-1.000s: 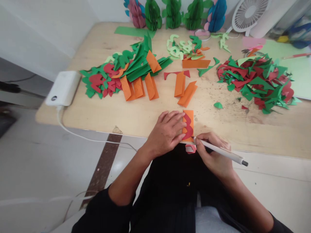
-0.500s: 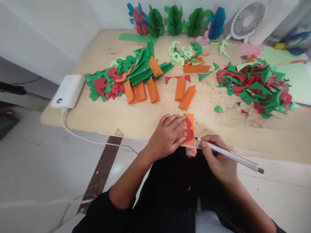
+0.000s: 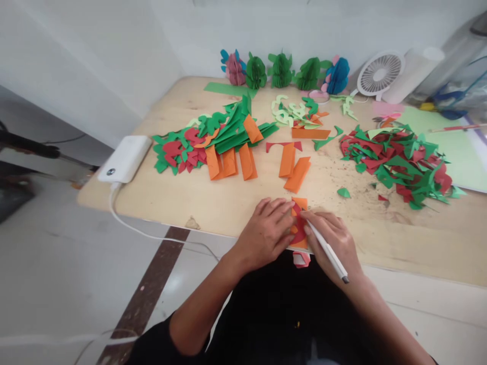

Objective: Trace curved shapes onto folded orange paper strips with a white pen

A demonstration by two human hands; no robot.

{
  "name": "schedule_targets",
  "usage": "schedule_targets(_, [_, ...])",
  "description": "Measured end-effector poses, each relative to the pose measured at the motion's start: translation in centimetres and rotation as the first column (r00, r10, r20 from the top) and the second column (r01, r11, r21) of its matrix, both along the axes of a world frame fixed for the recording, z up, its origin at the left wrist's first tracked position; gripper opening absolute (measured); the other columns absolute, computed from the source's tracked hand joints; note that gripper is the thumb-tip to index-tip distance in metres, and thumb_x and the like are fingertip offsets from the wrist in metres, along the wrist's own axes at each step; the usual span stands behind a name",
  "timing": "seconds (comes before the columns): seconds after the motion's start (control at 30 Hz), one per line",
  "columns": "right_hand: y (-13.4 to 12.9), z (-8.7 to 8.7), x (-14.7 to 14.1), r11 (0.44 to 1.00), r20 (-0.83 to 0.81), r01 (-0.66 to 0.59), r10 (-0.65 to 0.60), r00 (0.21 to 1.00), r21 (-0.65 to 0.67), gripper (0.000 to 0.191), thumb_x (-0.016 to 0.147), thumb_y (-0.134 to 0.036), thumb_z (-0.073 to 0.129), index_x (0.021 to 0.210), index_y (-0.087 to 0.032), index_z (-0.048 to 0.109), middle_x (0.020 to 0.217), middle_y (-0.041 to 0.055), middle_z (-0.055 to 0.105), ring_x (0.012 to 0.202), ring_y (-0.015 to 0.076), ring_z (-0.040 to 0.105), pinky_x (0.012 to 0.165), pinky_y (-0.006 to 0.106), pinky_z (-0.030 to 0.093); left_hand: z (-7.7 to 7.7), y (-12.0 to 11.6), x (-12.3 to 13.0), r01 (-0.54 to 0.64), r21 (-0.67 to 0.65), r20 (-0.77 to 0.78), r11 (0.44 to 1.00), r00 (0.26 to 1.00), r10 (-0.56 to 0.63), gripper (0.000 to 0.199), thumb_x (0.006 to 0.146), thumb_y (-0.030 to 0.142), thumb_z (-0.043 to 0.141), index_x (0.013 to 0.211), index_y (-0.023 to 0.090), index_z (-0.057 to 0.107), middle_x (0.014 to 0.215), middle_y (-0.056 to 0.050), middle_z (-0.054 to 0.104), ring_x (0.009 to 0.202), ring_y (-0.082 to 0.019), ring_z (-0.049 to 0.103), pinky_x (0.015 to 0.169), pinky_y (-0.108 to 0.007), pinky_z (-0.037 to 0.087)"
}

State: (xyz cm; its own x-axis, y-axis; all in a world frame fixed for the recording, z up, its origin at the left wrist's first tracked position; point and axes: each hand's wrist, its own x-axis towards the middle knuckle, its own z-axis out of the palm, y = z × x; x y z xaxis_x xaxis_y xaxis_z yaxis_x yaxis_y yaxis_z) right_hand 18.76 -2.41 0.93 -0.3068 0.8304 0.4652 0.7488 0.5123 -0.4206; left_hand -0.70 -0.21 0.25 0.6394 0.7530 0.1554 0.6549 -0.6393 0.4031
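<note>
Head view. Left hand, lower centre of frame: laid palm down, fingers extended and lightly spread, gripping nothing; fingertips press on the left side of a red paper template with a scalloped edge. Template lies on an orange paper strip, near the front edge of the worktop. Right hand, just right of it: fingers closed around a white pen, slanting down to the right from its writing end. Tip is at the template's right edge; exact contact hidden by the fingers.

Step in hand, as judged: tracing the template's outline onto the strip. Next move calls for steady left-hand pressure so the template does not slip, and for the pen to follow the curve closely.

Around the hands: two folded orange strips above, at centre; three more to their left, beside a heap of red and green cut shapes. Pile of paper offcuts at right of frame. Honeycomb paper figures stand in a row, upper centre, with a white fan to their right.
</note>
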Motion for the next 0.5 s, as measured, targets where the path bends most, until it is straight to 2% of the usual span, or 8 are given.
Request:
schedule_targets(0.3, [-0.2, -0.6, 0.2, 0.998, 0.111, -0.028, 0.022, 0.994, 0.05, 0.023, 0.095, -0.016, 0.051, 0.116, -0.015, 0.062, 0.095, 0.0091, 0.075, 0.095, 0.0233, 0.067, 0.079, 0.036, 0.048, 0.6, 0.2, -0.4, 0.041, -0.015, -0.025, 0.999, 0.999, -0.041, 0.036, 0.098, 0.035, 0.044, 0.122, 0.014, 0.06, 0.15, -0.014, 0.046, 0.14, -0.032, 0.038, 0.117, -0.056, 0.026])
schedule_targets(0.5, [-0.3, -0.8, 0.3, 0.998, 0.116, -0.039, 0.032, 0.993, 0.056, 0.023, 0.094, -0.015, 0.052, 0.116, -0.015, 0.06, 0.097, 0.0087, 0.075, 0.095, 0.0235, 0.066, 0.079, 0.036, 0.048, 0.3, 0.9, -1.3, 0.064, -0.019, 0.008, 0.998, 0.998, -0.063, 0.041, 0.093, 0.045, 0.054, 0.124, 0.018, 0.06, 0.151, -0.009, 0.047, 0.143, -0.034, 0.032, 0.118, -0.058, 0.02])
